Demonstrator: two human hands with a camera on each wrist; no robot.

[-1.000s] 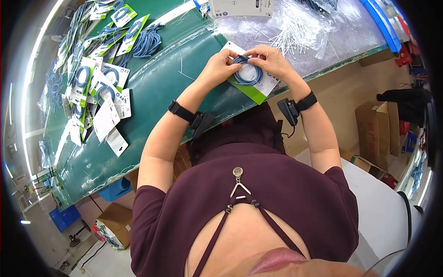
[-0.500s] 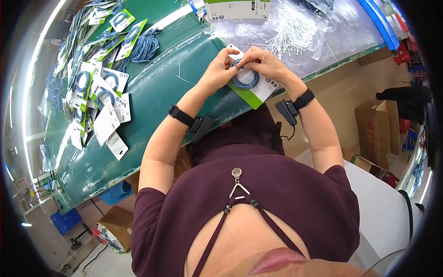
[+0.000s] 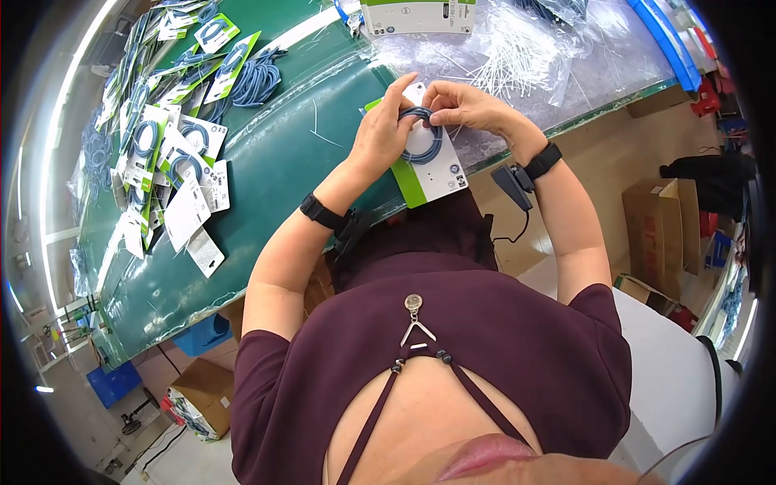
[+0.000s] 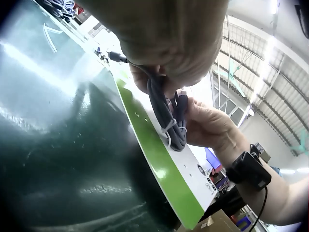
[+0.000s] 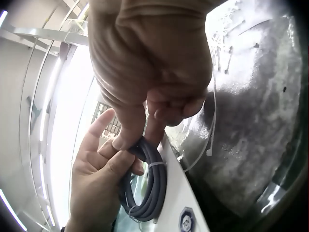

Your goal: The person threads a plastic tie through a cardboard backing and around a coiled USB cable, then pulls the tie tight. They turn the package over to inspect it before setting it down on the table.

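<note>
Near the table's front edge, a blue-grey cable coil (image 3: 433, 153) lies against a white and green backing card (image 3: 446, 179). My left hand (image 3: 378, 137) grips the coil's upper left, thumb on the cable and index finger pointing up. At the coil's top, my right hand (image 3: 477, 111) pinches the cable between thumb and fingers. In the left wrist view, white ties (image 4: 169, 127) bind the coil, and a cable plug (image 4: 117, 57) sticks out past the fingers. The right wrist view shows both thumbs close together on the coil (image 5: 153, 191), the card behind it.
Carded cables (image 3: 184, 166) are heaped on the left of the green table (image 3: 283, 162), with a loose bundle of cables (image 3: 257, 79) beside them. White zip ties (image 3: 513, 69) lie at the back right, near a printed card (image 3: 416, 18). Cardboard boxes (image 3: 659, 234) stand on the floor.
The card and coil have turned, so the green band now runs along the left side. My left index finger has lifted, and my right hand has shifted slightly along the coil's top.
</note>
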